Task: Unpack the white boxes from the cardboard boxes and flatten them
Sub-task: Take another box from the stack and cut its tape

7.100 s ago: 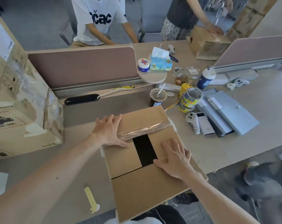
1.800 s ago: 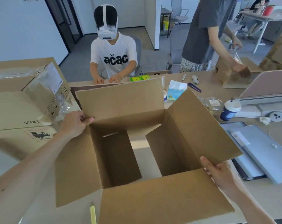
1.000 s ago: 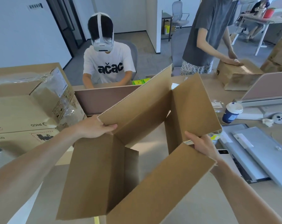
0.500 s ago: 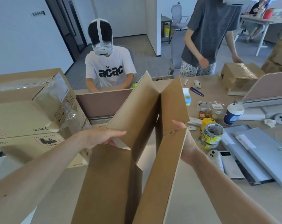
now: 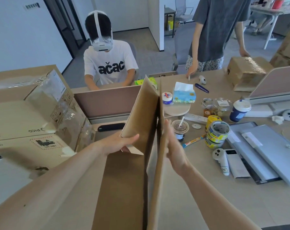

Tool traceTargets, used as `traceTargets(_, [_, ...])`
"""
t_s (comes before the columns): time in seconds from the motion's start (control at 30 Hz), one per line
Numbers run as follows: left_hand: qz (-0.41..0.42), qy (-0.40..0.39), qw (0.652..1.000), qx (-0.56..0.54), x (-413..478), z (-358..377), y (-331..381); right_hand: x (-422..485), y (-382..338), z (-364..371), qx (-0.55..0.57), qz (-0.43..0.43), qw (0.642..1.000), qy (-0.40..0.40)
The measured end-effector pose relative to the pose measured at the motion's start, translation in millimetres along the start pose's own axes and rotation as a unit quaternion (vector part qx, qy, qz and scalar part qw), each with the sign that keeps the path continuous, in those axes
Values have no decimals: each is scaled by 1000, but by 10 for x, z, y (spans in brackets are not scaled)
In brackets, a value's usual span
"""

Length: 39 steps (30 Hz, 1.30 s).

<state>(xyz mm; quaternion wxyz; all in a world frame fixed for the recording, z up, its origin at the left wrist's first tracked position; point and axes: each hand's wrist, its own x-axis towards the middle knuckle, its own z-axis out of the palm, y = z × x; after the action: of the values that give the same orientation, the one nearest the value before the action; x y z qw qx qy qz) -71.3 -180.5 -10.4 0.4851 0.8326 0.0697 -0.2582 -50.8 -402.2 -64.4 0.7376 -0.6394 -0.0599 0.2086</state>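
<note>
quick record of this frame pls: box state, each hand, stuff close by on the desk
box: cardboard, nearly folded flat, held upright
left hand: grips the left panel's edge
right hand: flat, fingers straight, pressing the right panel
right of box: lidded cup, tape rolls on the desk
left of box: stacked cartons

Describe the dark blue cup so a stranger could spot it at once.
Look at the desk to the right of the cardboard box held on edge. Behind the stack of yellow tape rolls, near the right-hand pink divider, stands the cup. Alone there it is dark blue with a white lid; the jar beside it and the straw cup are clear.
</note>
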Motion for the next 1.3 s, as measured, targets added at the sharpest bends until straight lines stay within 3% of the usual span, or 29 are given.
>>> traceTargets(0.23, [79,-68,994,-36,28,91,-58,-5,183,282,-182,-20,982,-37])
traceTargets(0.37, [42,-63,980,-183,35,41,-148,63,272,332,-275,-53,960,-10])
traceTargets(0.5, [19,-42,979,-198,51,-28,-134,136,356,362,-308,-85,948,-2])
traceTargets(0.63, [26,33,985,-170,-25,-49,-274,185,497,228,-230,-57,971,21])
traceTargets(0.83, [54,51,967,-244,-193,-30,-440,187,971,-82,-159,95,980,70])
traceTargets(0.97, [61,64,949,-304,-324,-102,-518,176,1300,-342,-66,258,961,79])
traceTargets(1.07, [69,84,939,-326,-402,-177,-590,131,1582,-473,22,351,935,40])
traceTargets(1.13, [71,98,932,-340,-459,-229,-652,101,1755,-496,102,367,925,-11])
traceTargets(1.2, [71,104,921,-369,-507,-291,-746,47,1755,-490,110,347,931,-23])
traceTargets(1.3, [54,124,922,-364,-574,-348,-892,40,1716,-579,86,299,948,70])
